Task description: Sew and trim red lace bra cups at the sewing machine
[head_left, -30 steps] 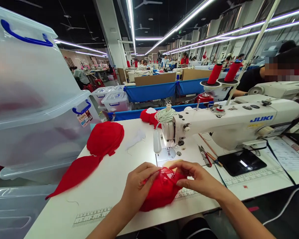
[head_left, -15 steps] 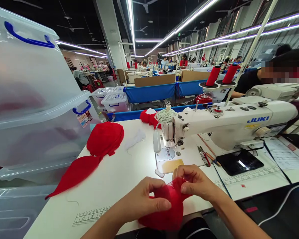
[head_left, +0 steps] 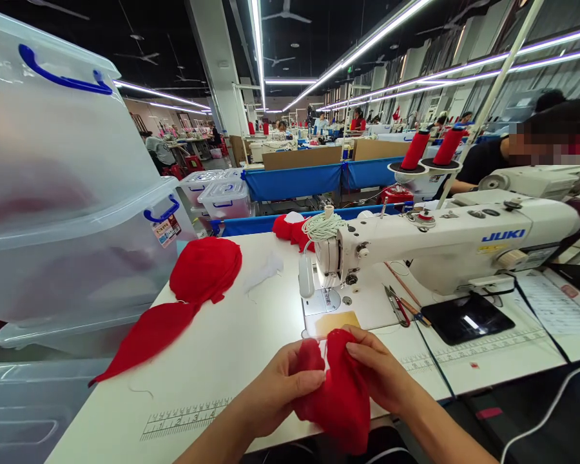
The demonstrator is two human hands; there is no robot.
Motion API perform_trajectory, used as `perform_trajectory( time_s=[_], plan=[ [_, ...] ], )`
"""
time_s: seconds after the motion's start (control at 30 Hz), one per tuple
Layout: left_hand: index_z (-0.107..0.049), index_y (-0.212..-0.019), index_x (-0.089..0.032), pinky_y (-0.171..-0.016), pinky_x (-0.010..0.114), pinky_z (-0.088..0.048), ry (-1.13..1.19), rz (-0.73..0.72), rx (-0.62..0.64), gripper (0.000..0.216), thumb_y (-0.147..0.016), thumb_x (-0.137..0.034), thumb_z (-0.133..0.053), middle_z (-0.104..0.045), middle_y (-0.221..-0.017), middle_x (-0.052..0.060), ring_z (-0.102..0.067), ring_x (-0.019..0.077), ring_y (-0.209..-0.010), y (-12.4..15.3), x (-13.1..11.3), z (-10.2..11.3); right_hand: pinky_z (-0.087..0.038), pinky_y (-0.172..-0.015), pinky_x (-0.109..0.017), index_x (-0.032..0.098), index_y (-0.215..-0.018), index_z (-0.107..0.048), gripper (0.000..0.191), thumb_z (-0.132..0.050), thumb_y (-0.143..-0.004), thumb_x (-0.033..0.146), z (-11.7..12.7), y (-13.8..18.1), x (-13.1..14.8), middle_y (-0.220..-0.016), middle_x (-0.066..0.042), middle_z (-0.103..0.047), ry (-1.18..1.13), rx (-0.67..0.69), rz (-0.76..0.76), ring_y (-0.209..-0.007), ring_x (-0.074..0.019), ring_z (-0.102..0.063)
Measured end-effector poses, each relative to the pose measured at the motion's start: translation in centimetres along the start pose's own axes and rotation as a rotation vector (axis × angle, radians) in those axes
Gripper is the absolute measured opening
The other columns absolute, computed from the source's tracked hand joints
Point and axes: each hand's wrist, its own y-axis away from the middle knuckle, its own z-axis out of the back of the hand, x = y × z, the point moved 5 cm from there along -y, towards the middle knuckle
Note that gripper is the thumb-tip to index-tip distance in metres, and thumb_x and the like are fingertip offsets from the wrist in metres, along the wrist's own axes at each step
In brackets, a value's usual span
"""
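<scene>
Both my hands hold one red fabric piece (head_left: 341, 399) at the near edge of the white sewing table (head_left: 232, 348). My left hand (head_left: 283, 386) pinches its left flap, fingers closed. My right hand (head_left: 374, 367) grips its right side, fingers curled over the cloth. The piece hangs down past the table's front edge. Just beyond my hands stands the white JUKI sewing machine (head_left: 444, 241), its needle plate (head_left: 326, 303) about a hand's width away.
A pile of red fabric pieces (head_left: 203, 267) lies at the left, with a long red piece (head_left: 147, 335) in front of it. Stacked clear plastic bins (head_left: 62, 193) stand at the left edge. Scissors (head_left: 397, 306) lie beside the machine. A person sits at the right.
My hands have turned and spread the red piece, which now hangs lower over the table edge. The two hands stay close together in front of the machine.
</scene>
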Motion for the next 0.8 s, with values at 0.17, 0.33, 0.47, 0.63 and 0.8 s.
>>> perform_trajectory(
  time_s=[0.17, 0.33, 0.47, 0.63, 0.8],
  plan=[
    [-0.050, -0.068, -0.016, -0.053, 0.018, -0.037, 0.064, -0.030, -0.203, 0.036, -0.060, -0.034, -0.080, -0.053, -0.062, -0.003, -0.047, 0.0065, -0.054, -0.2, -0.2, 0.8, -0.042, -0.064, -0.022, 0.017, -0.084, -0.070, 0.039, -0.078, -0.065, 0.050, -0.1, 0.1, -1.1, -0.071, -0.001, -0.066, 0.107, 0.067, -0.058, -0.066, -0.0127, -0.058],
    [-0.032, -0.060, -0.020, -0.044, 0.017, -0.020, -0.293, -0.018, -0.240, 0.046, -0.067, -0.036, -0.074, -0.032, -0.050, -0.011, -0.026, 0.0039, -0.046, -0.4, -0.4, 1.0, -0.041, -0.066, -0.024, 0.020, -0.084, -0.066, 0.014, -0.064, -0.083, 0.034, 0.1, 0.1, 0.8, -0.078, 0.000, -0.064, 0.668, -0.066, 0.207, -0.072, -0.0133, -0.056],
    [-0.054, -0.087, -0.019, -0.046, 0.019, -0.023, -0.584, -0.038, -0.288, 0.022, -0.074, -0.031, -0.067, -0.029, -0.051, -0.012, -0.027, 0.0075, -0.049, -0.6, -0.9, 1.0, -0.041, -0.061, -0.024, 0.021, -0.085, -0.057, 0.008, -0.050, -0.085, 0.022, -0.7, 0.7, 1.6, -0.073, 0.002, -0.059, 1.012, -0.115, 0.383, -0.065, -0.0130, -0.054],
    [-0.065, -0.077, -0.018, -0.054, 0.023, -0.033, -0.882, -0.290, -0.379, 0.013, -0.082, -0.026, -0.056, -0.046, -0.062, -0.004, -0.039, 0.0100, -0.056, -0.1, -1.8, 0.7, -0.040, -0.054, -0.024, 0.021, -0.091, -0.051, 0.011, -0.051, -0.081, 0.023, -0.8, 1.2, 1.7, -0.074, 0.002, -0.056, 1.153, -0.211, 0.368, -0.057, -0.0122, -0.051],
    [-0.068, -0.085, -0.021, -0.054, 0.020, -0.039, -1.085, -0.569, -0.383, 0.016, -0.084, -0.015, -0.053, -0.060, -0.081, 0.001, -0.051, 0.0092, -0.059, 0.9, -2.2, -0.1, -0.038, -0.056, -0.024, 0.020, -0.076, -0.054, 0.003, -0.055, -0.077, 0.023, -1.4, 0.9, 1.6, -0.067, 0.002, -0.053, 1.195, -0.154, 0.301, -0.062, -0.0134, -0.048]
  ],
)
